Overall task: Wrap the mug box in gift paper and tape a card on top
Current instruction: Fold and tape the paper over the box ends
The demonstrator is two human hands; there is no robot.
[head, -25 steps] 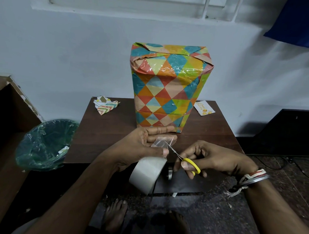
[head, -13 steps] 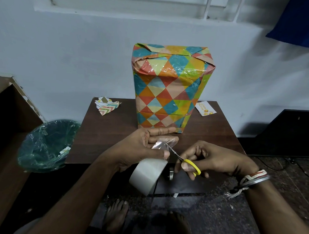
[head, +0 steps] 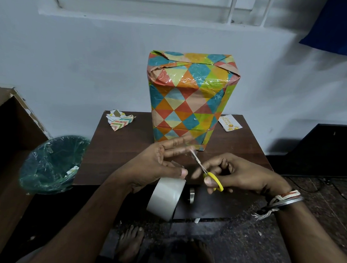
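A person's two hands are seen from above at the near edge of a dark wooden table (head: pixel 128 149). The clear tape roll (head: pixel 166 198) is held by the left hand (head: pixel 157 166), pinched at the thumb and hanging below it. A strip of tape (head: pixel 184 161) is stretched up to the straight fingers. Small yellow-handled scissors (head: pixel 212 178) are gripped in the right hand (head: pixel 242 175), fingers curled through the loops.

Since a moment ago the blades have been pushed further up along the strip, their tip now close to the upper left fingers. They are blurred, so it cannot be told whether the cut is finished. A loose piece of tape is probably about to be freed.

The mug box (head: pixel 189 104), already wrapped in diamond-patterned paper, stands upright just beyond the hands, untouched. The card (head: pixel 230 123) lies flat at the far right, beside the box and well apart from both hands, not yet taped on. Paper scraps (head: pixel 120 121) lie far left; a lined bin (head: pixel 51 162) stands left of the table.
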